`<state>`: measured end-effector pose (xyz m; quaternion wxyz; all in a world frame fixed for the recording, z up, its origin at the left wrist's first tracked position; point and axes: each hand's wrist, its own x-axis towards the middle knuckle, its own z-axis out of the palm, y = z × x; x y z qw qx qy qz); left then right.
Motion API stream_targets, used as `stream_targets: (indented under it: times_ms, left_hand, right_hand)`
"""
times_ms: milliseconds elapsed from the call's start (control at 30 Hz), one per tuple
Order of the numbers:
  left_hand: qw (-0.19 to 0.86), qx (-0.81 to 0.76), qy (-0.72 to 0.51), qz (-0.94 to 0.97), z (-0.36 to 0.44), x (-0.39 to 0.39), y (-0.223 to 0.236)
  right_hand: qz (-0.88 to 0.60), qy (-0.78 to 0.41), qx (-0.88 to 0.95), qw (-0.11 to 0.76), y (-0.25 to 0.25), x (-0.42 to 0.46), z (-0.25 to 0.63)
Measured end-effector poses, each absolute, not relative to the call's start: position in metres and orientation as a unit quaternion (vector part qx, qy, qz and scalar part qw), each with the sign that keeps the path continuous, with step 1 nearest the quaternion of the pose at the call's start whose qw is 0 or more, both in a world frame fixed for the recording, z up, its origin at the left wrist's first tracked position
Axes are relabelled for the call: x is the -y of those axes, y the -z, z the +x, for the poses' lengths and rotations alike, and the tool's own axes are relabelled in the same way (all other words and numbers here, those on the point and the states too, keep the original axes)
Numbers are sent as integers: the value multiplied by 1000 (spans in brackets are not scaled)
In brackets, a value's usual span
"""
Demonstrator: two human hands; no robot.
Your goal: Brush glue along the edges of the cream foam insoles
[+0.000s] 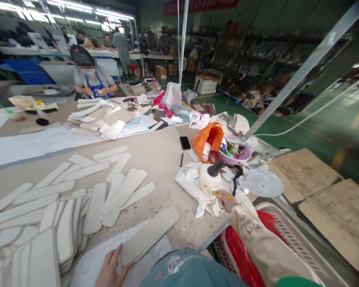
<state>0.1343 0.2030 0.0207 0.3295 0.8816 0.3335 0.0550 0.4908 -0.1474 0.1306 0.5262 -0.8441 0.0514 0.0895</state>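
Note:
My left hand is at the near end of a long beige strip with rounded corners, thumb and fingers gripping its end. The strip lies on a white sheet at the table's front edge. My right hand, in a cream sleeve, is closed around a slim yellow-handled tool; its working end is hidden. Just beyond that hand stands a cream, plastic-wrapped container with a black cone-shaped piece on top. To the left, many similar pale strips lie in overlapping piles.
A phone and a black pen lie mid-table. An orange bag, a lilac basin and a white fan crowd the right. A metal pole slants nearby. A co-worker sits across the tables.

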Motion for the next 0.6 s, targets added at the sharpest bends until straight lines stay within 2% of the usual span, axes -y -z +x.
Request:
stream_targets:
  times_ms: [333,600]
  left_hand:
    - [355,-363,-22,861,139,-183,-34]
    - [332,-362,-16,871,132,-183,-20]
  right_hand:
    - [-882,-170,-23,439,-114,148,512]
    - [-882,-197,24,427,-109,172,518]
